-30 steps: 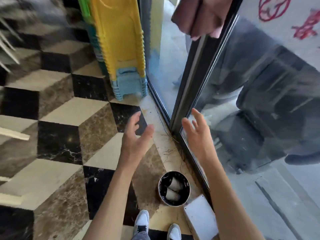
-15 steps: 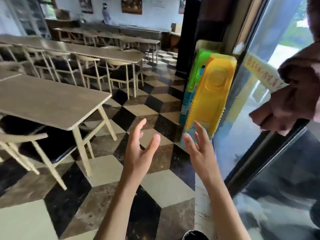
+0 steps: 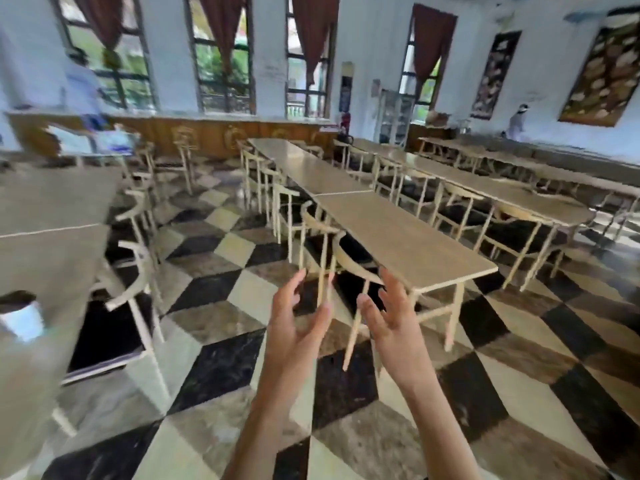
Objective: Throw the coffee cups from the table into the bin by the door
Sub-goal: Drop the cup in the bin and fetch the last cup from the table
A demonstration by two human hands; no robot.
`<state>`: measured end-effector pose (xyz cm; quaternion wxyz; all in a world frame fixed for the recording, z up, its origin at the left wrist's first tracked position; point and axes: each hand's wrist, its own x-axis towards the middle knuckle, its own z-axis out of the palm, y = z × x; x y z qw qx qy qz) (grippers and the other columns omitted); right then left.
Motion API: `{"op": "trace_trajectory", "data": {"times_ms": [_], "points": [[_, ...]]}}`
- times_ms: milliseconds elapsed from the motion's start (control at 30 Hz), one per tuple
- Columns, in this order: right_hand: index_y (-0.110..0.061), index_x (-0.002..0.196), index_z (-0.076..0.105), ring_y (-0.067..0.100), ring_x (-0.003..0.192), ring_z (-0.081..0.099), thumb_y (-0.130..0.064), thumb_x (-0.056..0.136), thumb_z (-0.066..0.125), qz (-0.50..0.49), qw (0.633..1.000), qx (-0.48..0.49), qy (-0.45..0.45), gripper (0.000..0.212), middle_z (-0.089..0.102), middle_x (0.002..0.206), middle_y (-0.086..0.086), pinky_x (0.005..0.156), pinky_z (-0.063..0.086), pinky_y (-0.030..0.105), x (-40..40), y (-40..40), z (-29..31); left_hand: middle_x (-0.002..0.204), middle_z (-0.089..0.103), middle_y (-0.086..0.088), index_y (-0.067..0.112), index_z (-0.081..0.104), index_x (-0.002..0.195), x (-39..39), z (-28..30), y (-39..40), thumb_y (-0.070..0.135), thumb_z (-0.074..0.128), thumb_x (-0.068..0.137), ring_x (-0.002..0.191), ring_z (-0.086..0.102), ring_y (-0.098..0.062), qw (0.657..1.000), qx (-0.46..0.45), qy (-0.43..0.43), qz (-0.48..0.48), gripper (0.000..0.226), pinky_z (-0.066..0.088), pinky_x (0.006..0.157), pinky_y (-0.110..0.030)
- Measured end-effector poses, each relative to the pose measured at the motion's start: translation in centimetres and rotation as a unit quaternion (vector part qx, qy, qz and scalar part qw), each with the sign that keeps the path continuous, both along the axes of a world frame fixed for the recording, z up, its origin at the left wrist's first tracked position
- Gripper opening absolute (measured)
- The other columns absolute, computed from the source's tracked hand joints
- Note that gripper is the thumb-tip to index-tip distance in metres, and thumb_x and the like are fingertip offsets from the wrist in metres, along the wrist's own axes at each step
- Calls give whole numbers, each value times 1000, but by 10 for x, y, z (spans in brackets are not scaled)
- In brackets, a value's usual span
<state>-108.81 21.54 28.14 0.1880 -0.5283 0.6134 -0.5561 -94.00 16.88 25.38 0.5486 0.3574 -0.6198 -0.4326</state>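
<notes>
My left hand (image 3: 296, 327) and my right hand (image 3: 391, 323) are raised side by side in front of me, palms facing each other, fingers spread, nothing in either. On the near-left table (image 3: 45, 258) stands a blurred pale cup with a dark top (image 3: 20, 317), at the left edge of the view, well left of my left hand. The bin and the door are out of view.
A long wooden table (image 3: 398, 237) with pale chairs runs ahead just beyond my hands. More rows of tables stand to the right and far left. A checkered floor aisle (image 3: 221, 258) lies between the left table and the middle one. People stand at the far walls.
The view has swung left and up, away from the door, the stacked stools and the bin on the floor, into the room. Both hands stay raised and empty.
</notes>
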Motion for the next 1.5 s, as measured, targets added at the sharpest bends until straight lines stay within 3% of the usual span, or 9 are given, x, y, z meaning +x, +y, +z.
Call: {"op": "trace_trajectory", "data": {"times_ms": [167, 300, 467, 533, 700, 833, 1067, 1367, 1500], "points": [[-32, 150, 30, 12, 137, 41, -65, 85, 49, 126, 992, 20, 12, 76, 47, 140, -19, 109, 38, 37, 165, -96, -6, 147, 46, 14, 48, 43, 136, 184, 2, -58, 60, 64, 76, 137, 43, -7, 987, 15, 12, 158, 64, 39, 108, -29], [-28, 150, 32, 17, 143, 34, -75, 77, 50, 212, 976, 43, -31, 89, 36, 156, -3, 116, 31, 48, 294, -149, -10, 134, 60, 5, 42, 50, 133, 322, -6, -80, 37, 68, 91, 126, 57, -19, 962, 35, 2, 272, 47, 45, 107, -50], [-32, 149, 31, 15, 143, 34, -45, 93, 55, 298, 952, 70, -29, 62, 35, 156, -8, 116, 32, 46, 408, -203, -26, 122, 47, 43, 48, 46, 135, 434, -18, -98, 43, 66, 90, 119, 47, 13, 923, 30, -36, 382, 50, 41, 101, -30], [-31, 149, 32, 14, 143, 33, -43, 94, 54, 322, 943, 75, -25, 60, 35, 156, -8, 116, 32, 42, 437, -224, -33, 119, 42, 50, 51, 43, 135, 460, -23, -111, 48, 65, 90, 116, 44, 21, 916, 41, -37, 396, 50, 40, 99, -28], [-27, 149, 34, 16, 142, 37, -41, 95, 54, 334, 939, 88, -13, 59, 38, 155, -3, 112, 36, 38, 480, -296, -55, 130, 39, 42, 52, 40, 139, 502, -43, -169, 59, 62, 86, 130, 44, -5, 908, 63, -49, 410, 58, 40, 106, -38], [-28, 149, 32, 16, 142, 37, -44, 94, 54, 330, 937, 109, -24, 62, 37, 156, -3, 111, 36, 36, 505, -371, -77, 132, 40, 39, 56, 41, 136, 531, -62, -239, 66, 61, 80, 131, 44, -7, 901, 81, -57, 423, 61, 37, 102, -32], [-25, 150, 30, 16, 144, 32, -43, 94, 53, 353, 918, 179, -38, 63, 34, 157, -5, 114, 34, 43, 557, -490, -114, 141, 40, 14, 36, 44, 143, 575, -92, -354, 44, 69, 89, 130, 45, -17, 885, 143, -107, 429, 60, 41, 109, -53], [-23, 151, 28, 21, 145, 32, -46, 94, 51, 335, 899, 278, -37, 66, 31, 159, -1, 115, 32, 45, 612, -573, -180, 148, 42, -7, 22, 45, 145, 623, -160, -452, 33, 72, 89, 132, 44, -24, 870, 250, -137, 403, 64, 41, 109, -49], [-20, 150, 30, 24, 143, 35, -43, 95, 51, 301, 897, 324, -22, 63, 34, 158, 3, 113, 34, 46, 627, -592, -217, 142, 43, -3, 23, 46, 144, 636, -198, -484, 30, 76, 83, 131, 44, -23, 861, 302, -166, 374, 68, 37, 106, -38]]}}
